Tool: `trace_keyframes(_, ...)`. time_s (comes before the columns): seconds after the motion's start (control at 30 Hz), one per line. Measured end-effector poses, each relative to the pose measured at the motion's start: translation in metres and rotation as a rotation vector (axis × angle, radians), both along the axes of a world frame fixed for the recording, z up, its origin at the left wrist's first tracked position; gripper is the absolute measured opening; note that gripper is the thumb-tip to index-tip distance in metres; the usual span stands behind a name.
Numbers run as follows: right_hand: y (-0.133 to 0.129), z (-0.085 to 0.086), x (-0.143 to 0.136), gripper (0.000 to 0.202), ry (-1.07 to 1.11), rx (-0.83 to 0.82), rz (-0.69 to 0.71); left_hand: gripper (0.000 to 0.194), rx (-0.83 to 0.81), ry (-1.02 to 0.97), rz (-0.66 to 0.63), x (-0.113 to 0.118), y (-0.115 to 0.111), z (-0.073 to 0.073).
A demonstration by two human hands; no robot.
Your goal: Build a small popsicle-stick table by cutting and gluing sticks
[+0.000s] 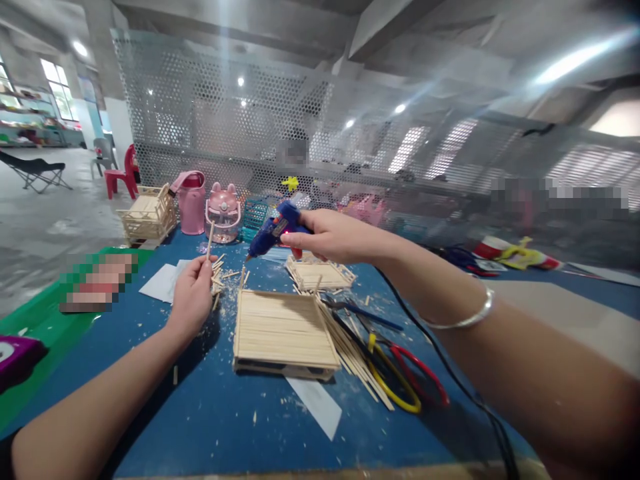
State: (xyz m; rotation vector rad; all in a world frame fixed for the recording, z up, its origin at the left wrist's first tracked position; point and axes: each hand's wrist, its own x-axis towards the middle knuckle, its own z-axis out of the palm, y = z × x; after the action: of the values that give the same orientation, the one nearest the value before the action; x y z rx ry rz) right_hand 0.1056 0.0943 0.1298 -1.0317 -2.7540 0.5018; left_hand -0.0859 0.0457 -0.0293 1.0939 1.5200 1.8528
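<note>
My right hand (327, 235) is closed round a blue hot glue gun (274, 231), whose nozzle points down and to the left. Below the nozzle stands a short upright stick (243, 277) at the far left corner of a flat wooden stick panel (285, 327). Between the fingers of my left hand (194, 290) a thin wooden stick (211, 240) is pinched, pointing up. This hand is left of the panel, apart from it. Another short upright stick (318, 285) rises at the panel's far right corner.
Beside the panel lie loose sticks (357, 360), pliers (367, 313) and yellow-and-red-handled cutters (400, 377). A smaller stick frame (320, 275) sits behind. Farther back are a pink flask (192, 207), a clear bottle (223, 217) and a stick-built box (149, 213). A black cord (440, 350) crosses under my right arm.
</note>
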Motion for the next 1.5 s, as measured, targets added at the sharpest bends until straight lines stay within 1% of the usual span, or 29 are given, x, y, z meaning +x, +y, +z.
trace_keyframes(0.33,-0.0003,-0.0012,-0.0032,0.023,-0.024,0.037,0.008,0.025,-0.033,0.021,-0.024,0.0027,-0.0022,0.0015)
trace_keyframes(0.83,0.0030,-0.0042,-0.0043,0.028,-0.063,0.049,0.006,0.025,-0.043,0.007,-0.039,0.0037,-0.0027,0.0028)
trace_keyframes(1.17,0.0042,-0.0062,-0.0043,0.025,-0.045,0.058,0.016,0.026,-0.037,-0.010,-0.044,0.0058,-0.0044,0.0044)
trace_keyframes(1.37,0.0025,-0.0038,-0.0016,0.025,-0.040,0.070,-0.002,0.027,-0.032,-0.011,-0.045,0.0058,-0.0048,0.0047)
trace_keyframes(1.5,0.0006,-0.0034,-0.0028,0.025,-0.011,0.071,0.015,0.028,-0.045,0.004,-0.038,0.0047,-0.0036,0.0032)
